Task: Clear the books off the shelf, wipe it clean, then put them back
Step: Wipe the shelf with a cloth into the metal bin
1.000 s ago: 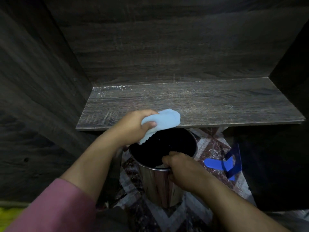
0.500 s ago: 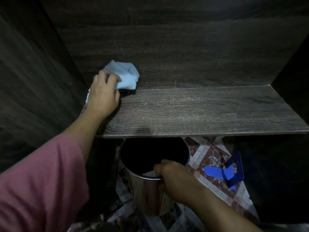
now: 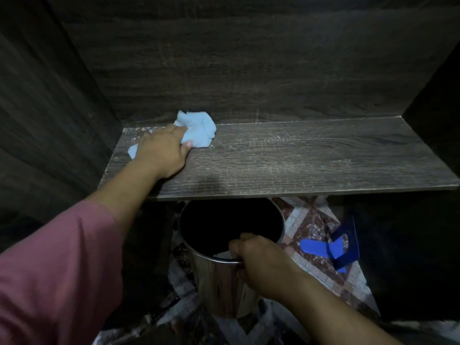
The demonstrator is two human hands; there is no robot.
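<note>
The dark wooden shelf (image 3: 298,155) holds no books and carries pale dust specks along its back edge. My left hand (image 3: 161,151) grips a crumpled light blue cloth (image 3: 196,129) and presses it on the shelf near the back left corner. Just below the shelf's front edge is a shiny metal bin (image 3: 224,277) with a dark inside. My right hand (image 3: 258,265) grips the near rim of the bin. No books are in view.
A blue bookend (image 3: 331,247) lies on the patterned tile floor (image 3: 311,220) right of the bin. Dark wood panels wall the shelf in at the left (image 3: 49,108), back and right.
My left hand carried the cloth from above the bin up to the shelf's back left corner, then slid it a little to the right along the back. My right hand stayed on the bin rim.
</note>
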